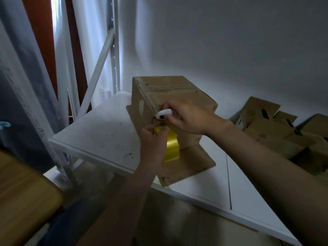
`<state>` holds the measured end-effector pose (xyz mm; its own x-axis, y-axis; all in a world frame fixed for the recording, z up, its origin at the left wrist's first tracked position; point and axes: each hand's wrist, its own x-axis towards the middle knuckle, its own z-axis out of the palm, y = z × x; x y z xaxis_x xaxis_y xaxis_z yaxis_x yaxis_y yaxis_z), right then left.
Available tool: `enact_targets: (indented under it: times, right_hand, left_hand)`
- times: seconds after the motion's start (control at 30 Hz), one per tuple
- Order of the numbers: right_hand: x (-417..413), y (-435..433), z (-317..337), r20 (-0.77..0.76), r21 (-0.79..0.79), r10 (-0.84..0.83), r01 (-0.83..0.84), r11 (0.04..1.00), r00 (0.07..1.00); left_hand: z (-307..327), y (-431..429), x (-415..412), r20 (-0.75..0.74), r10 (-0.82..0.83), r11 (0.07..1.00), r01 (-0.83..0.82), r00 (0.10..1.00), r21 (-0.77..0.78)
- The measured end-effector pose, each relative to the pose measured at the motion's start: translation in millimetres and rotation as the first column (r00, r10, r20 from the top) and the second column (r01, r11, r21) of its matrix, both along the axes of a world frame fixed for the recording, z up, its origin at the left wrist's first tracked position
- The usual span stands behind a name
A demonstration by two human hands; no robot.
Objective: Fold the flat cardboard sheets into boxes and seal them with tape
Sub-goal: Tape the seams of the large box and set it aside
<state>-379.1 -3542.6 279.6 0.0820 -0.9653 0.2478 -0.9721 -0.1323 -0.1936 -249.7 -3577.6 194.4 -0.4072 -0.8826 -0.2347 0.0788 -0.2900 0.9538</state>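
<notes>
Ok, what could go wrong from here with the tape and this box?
1. The right grip holds a small white tool close against the left grip, which pinches the yellow tape roll. If that tool is a cutter, a slip could cut the left grip.
2. The box has a lower flap reaching past the front edge of the white shelf. A hard pull on the tape might drag the box off.
</notes>
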Motion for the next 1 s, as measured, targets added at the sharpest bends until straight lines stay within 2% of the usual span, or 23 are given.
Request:
enact_targets:
  times: [0.17,0.23,0.33,0.57,0.83,1.0]
  right_hand:
    - [-4,0,-9,0.004,0.016,-0.003,0.003,1.0,1.0]
    - [-5,0,-10,0.021,0.016,0.001,-0.002,1.0,1.0]
    - [-6,1,-8,0.052,0.027,-0.019,0.017,0.999,0.998]
    - [-4,2,2,0.046,0.067,0.045,-0.048,0.997,0.998]
    - [7,-5,11,-0.119,0.085,0.173,-0.163,0.983,0.978]
    - [17,-15,-2,-0.329,0.152,0.094,-0.045,0.987,0.94]
  left_hand:
    - [-6,-6,-1,0.072,0.02,0.998,-0.015,0.997,-0.067]
    - [-10,-5,0,0.067,-0.006,0.999,0.009,0.998,-0.035]
    - [-18,-1,-2,0.025,-0.09,0.991,0.087,0.996,0.097]
    - [-20,2,2,-0.064,-0.082,0.986,0.09,0.995,0.142]
    - [-20,2,5,-0.031,-0.049,0.988,0.053,0.998,0.146]
    - [-18,3,3,-0.022,-0.029,0.992,0.031,0.999,0.124]
